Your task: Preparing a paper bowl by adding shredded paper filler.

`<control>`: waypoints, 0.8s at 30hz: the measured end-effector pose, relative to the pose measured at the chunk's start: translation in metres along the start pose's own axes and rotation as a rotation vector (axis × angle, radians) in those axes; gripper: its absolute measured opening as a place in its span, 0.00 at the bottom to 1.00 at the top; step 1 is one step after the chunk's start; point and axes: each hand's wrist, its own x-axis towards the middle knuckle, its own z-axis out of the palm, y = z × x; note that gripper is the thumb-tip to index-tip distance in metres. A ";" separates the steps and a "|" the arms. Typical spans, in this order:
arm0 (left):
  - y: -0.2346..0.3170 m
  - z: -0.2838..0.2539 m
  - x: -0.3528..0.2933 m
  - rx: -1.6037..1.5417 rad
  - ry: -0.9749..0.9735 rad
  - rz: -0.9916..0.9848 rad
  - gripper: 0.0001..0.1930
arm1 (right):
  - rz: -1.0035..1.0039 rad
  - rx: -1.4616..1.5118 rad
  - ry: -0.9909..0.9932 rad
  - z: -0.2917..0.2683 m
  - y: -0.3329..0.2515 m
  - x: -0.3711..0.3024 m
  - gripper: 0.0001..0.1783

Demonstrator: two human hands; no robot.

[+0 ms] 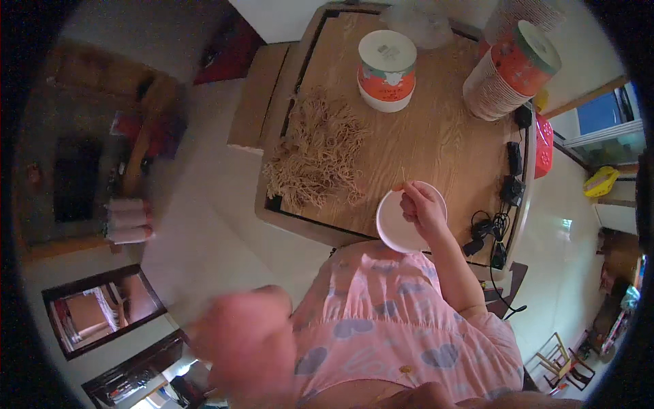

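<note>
My right hand (424, 208) is closed in a pinch over a white paper bowl (394, 230) at the table's near edge. A thin tan cord end (403, 174) sticks out past its fingertips. The bowl's open side faces up, and my hand covers part of it. My left hand (248, 337) is off the table at the lower left, smeared by motion, so its fingers cannot be made out. A loose heap of tan cords (319, 153) lies on the left of the table. Behind the bowl stands an upside-down paper bowl or short stack (387, 76), orange, green and white.
The wood-patterned table (436, 136) has a raised pale rim. Tall stacks of paper bowls (507, 71) occupy its far right corner. Black cables and adapters (501, 225) lie along the right edge, near a red plastic basket (543, 146). Clear plastic (419, 24) sits at the back.
</note>
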 end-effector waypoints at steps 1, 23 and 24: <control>-0.011 -0.008 0.002 0.102 -0.083 -0.016 0.06 | -0.034 -0.096 0.010 -0.002 0.003 0.002 0.11; -0.201 -0.116 0.084 1.443 -1.352 -0.484 0.17 | -0.226 -0.716 0.029 -0.008 0.006 -0.010 0.12; -0.197 -0.112 0.083 1.451 -1.335 -0.460 0.16 | -0.224 -0.718 0.014 -0.004 0.008 -0.010 0.12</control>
